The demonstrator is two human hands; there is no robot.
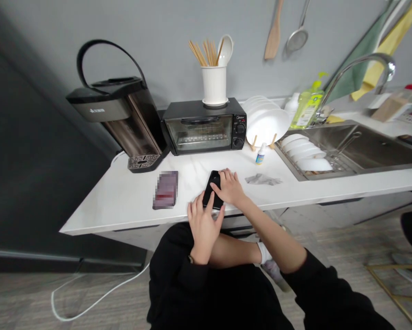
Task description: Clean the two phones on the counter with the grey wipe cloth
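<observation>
A black smartphone (218,200) lies flat on the white counter near its front edge, partly covered by both hands. My left hand (203,227) is at the phone's near end, fingers spread. Its index fingertip touches the phone and its thumb is by the near right corner. From the right, my right hand (230,188) reaches over the phone with the thumb laid across the dark face. Its other fingers stretch past the far right edge. A crumpled grey cloth (262,179) and a small white spray bottle (260,155) with a blue label are to the right.
Left of the phone is a blurred-out purple packet (166,190). Behind stand a water dispenser (123,114), a toaster oven (202,130) and a white utensil holder (214,86). Racked plates (269,124), a soap bottle (307,107) and a sink (374,151) with bowls are right.
</observation>
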